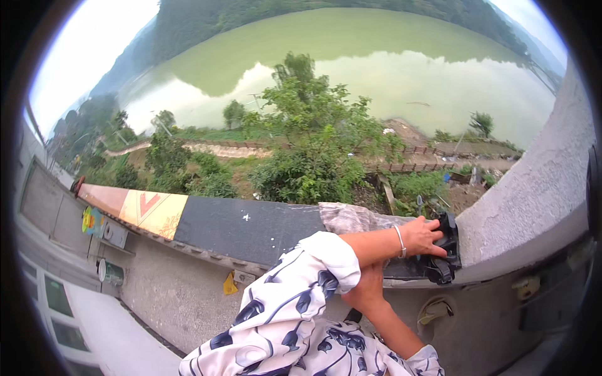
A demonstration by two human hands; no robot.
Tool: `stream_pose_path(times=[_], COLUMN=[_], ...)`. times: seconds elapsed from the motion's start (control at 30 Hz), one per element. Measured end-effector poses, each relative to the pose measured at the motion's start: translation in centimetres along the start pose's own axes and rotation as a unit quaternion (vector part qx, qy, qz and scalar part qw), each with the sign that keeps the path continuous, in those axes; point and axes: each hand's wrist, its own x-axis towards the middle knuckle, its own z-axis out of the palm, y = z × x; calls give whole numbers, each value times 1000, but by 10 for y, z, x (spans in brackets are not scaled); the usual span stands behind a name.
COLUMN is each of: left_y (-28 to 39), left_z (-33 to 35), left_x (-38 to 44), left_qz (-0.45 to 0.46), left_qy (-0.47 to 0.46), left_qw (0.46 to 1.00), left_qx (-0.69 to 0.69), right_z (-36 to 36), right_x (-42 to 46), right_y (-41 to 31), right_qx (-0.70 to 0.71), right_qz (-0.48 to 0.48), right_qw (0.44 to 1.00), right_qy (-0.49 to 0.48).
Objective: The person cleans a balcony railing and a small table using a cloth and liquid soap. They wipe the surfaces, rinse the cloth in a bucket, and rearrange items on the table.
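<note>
My left arm reaches across to the right, over the ledge of a balcony parapet. My left hand [423, 237], with a pale bracelet at the wrist, has its fingers and thumb against a black object [449, 254] at the ledge's right end. That object looks like moulded plastic or straps; its kind is unclear. Below the left forearm is my right hand [367, 286], its fingers mostly hidden. A crumpled grey-brown cloth [345, 217] lies on the dark tiled ledge [244, 230], just behind the left forearm.
A rough concrete pillar [526, 197] rises at the right. Beyond the parapet the ground drops to trees [310, 141] and green water [376, 33]. On the balcony floor stand a green bucket [111, 272], a yellow item [230, 284] and a round container [435, 312].
</note>
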Motion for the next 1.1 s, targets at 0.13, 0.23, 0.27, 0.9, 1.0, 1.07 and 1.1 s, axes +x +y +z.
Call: stream_pose_path(times=[0.13, 0.23, 0.27, 0.9, 1.0, 1.07, 1.1], left_y=[5, 4, 1, 19, 19, 19, 19], left_z=[28, 33, 35, 36, 32, 27, 24], left_x=[11, 8, 5, -3, -5, -1, -1], left_qz=[-3, 26, 38, 157, 162, 159, 153], left_qy=[111, 109, 113, 179, 204, 200, 198], left_qw=[994, 993, 992, 971, 964, 966, 967], left_qx=[13, 27, 35, -34, -47, -49, -46], right_z=[12, 11, 8, 20, 15, 14, 14], right_x=[-11, -13, -11, -17, -15, -13, -12], right_y=[11, 12, 9, 20, 19, 21, 21], right_qx=[46, 75, 79, 32, 29, 18, 15], right_qz=[-9, -9, -28, -63, -100, -102, -109], right_qw=[999, 997, 996, 997, 994, 994, 993], right_qy=[7, -13, -7, 32, 23, 39, 46])
